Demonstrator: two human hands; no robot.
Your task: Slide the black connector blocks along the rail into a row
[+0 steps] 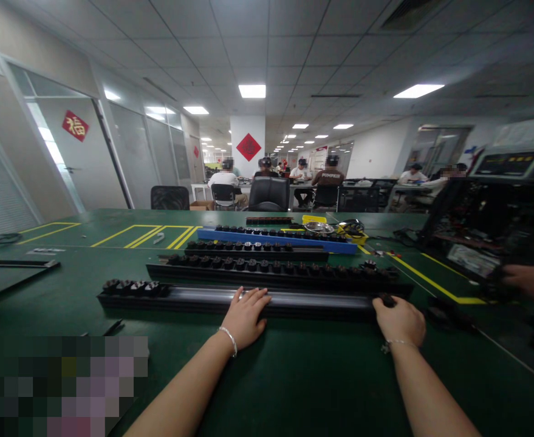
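A long black rail (316, 301) with a shiny strip along its top lies crosswise in front of me. Several small black-and-silver parts (136, 287) sit in a row at its left end. My left hand (247, 315) rests on the middle of the rail, fingers stretched out over the strip. At the right end, my right hand (401, 320) is closed with thumb and fingers around a small black part (388, 300). What lies under its palm is hidden. Just behind is a second black rail (267, 274) carrying a row of similar black parts.
Farther back on the green table (321, 376) lie a short black rail (307, 255) and a blue rail (344, 246). A metal dish (319, 228) stands behind them. On the right, another person's hand (528, 282) reaches toward an opened machine (458, 206).
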